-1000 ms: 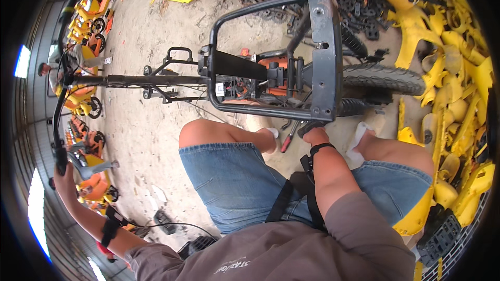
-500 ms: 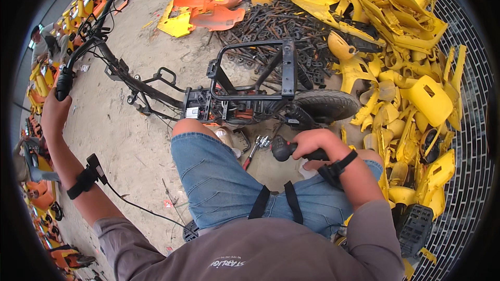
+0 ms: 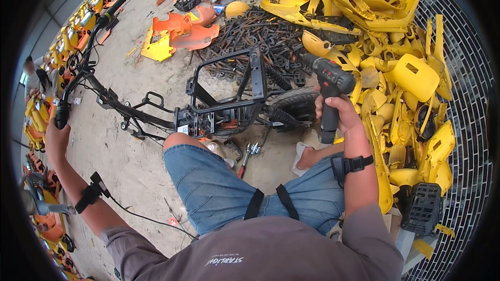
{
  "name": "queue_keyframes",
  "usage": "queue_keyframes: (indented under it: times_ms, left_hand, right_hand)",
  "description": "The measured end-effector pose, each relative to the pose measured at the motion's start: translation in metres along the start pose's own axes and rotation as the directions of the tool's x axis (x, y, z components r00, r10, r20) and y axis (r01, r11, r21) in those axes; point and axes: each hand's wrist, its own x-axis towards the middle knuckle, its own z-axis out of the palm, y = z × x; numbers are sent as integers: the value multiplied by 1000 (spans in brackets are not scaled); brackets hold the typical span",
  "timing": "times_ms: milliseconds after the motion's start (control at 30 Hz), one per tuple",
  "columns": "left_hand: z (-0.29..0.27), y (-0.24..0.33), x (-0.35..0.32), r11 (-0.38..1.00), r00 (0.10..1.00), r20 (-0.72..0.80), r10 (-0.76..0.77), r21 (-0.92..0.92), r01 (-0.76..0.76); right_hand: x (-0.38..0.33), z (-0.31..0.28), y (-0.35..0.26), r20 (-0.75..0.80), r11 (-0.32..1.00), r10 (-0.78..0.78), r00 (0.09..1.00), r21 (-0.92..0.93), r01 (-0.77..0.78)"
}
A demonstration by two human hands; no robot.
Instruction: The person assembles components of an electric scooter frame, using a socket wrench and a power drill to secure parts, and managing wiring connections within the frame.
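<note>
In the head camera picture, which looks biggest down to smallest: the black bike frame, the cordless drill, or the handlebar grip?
1. Black bike frame
2. Cordless drill in the right hand
3. Handlebar grip, at the left hand
The fisheye bends and shrinks things near the rim.

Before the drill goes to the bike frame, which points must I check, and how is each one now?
1. Right hand grips the drill by its handle: ok.
2. Left hand steadies the handlebar grip: ok.
3. Bit fitted in the drill: cannot tell, the tip is lost against the pile.
4. Drill clear of the frame: ok, it is raised beside the rear wheel.
5. Ground by the knee: not ok, hand tools lie loose there.
6. Yellow parts crowd the right arm: not ok.
</note>
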Motion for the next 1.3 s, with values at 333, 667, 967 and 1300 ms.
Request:
queue_keyframes:
  times_ms: [333, 667, 967, 1300]
  left_hand:
    - [-8, 8, -5, 994, 997, 22, 71, 82, -73]
    - [99, 219, -100, 877, 787, -526, 321, -148, -456]
    - [156, 435, -152, 586, 542, 384, 747, -765, -265]
    - [180, 505, -159, 766, -168, 750, 640, -639, 66]
  right_hand:
    - [70, -30, 53, -288, 969, 238, 928, 141, -204]
    - [96, -37, 66, -374, 954, 285, 883, 202, -222]
    - [93, -35, 54, -303, 928, 352, 886, 238, -287]
    - [101, -42, 50, -317, 928, 347, 882, 250, -276]
